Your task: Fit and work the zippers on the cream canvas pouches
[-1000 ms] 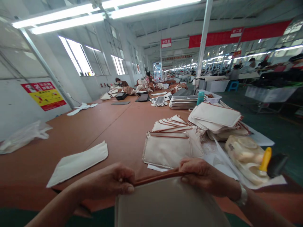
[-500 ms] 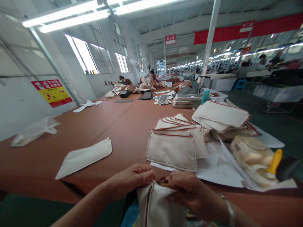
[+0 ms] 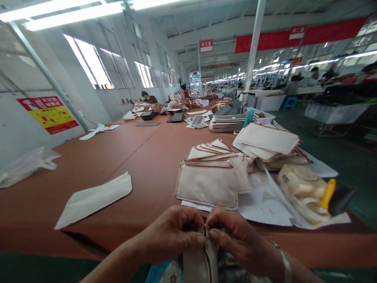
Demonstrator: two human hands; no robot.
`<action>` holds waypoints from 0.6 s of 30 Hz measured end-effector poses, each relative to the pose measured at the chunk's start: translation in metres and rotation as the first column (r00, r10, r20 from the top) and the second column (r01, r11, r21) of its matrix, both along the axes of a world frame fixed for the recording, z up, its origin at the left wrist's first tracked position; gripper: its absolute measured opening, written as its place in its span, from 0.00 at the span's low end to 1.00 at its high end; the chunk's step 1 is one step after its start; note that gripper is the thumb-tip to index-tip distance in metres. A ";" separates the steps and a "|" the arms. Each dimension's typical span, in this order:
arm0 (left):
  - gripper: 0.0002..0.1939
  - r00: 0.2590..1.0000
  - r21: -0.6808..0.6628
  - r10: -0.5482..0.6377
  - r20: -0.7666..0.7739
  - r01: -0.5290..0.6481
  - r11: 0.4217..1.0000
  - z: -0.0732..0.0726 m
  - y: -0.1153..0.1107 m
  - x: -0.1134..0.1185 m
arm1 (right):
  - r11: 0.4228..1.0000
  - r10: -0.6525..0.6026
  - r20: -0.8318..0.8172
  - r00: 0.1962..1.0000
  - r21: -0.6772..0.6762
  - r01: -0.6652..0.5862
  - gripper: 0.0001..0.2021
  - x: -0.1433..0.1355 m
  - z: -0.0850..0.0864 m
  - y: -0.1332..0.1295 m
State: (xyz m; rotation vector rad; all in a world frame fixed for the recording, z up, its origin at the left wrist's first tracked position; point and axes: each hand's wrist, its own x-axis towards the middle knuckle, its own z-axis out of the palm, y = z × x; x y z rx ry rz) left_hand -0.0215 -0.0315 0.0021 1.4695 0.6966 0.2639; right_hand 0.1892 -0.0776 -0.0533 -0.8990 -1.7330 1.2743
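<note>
My left hand (image 3: 176, 232) and my right hand (image 3: 232, 232) meet at the table's front edge, thumbs and fingers pinched on the top end of a cream fabric pouch (image 3: 196, 265). A brown-edged seam or opening runs down the pouch between the two thumbs. The pouch hangs down over my lap, its lower part out of view. Just beyond my hands lies a flat cream pouch with brown trim (image 3: 207, 184), on top of white paper (image 3: 268, 210). Farther left, a single cream fabric piece (image 3: 96, 200) rests on the brown table.
At the right are a stack of cream pouches (image 3: 268, 139), a pale plastic container (image 3: 303, 188) and a yellow-handled tool (image 3: 327, 194). Grey panels (image 3: 226, 122) and a teal bottle (image 3: 249, 117) stand behind. A plastic bag (image 3: 28, 163) lies far left. A person (image 3: 149, 97) sits at the back.
My hands have drawn together at the pouch's end, thumbs now facing each other along the seam. The pouch has turned and looks narrower. The view has swung slightly right.
</note>
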 end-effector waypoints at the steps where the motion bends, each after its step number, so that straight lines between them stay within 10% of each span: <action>1: 0.13 1.000 -0.001 0.010 -0.023 -0.010 1.000 -0.001 -0.001 0.001 | 0.999 -0.029 0.027 0.999 0.035 0.028 0.09 -0.002 -0.001 -0.002; 6: 0.02 0.984 0.058 0.087 -0.154 -0.079 0.995 -0.001 -0.007 0.011 | 0.983 -0.114 0.108 0.988 0.155 0.096 0.09 -0.005 -0.004 -0.008; 12: 0.04 0.975 0.153 0.153 -0.160 -0.129 0.980 0.002 -0.014 0.021 | 0.921 -0.103 -0.267 0.958 -0.389 -0.010 0.11 -0.012 -0.011 -0.005; 18: 0.04 0.960 0.204 0.198 -0.196 -0.158 0.966 -0.002 -0.017 0.022 | 0.947 -0.075 -0.324 0.943 -0.319 -0.034 0.20 -0.010 -0.010 -0.005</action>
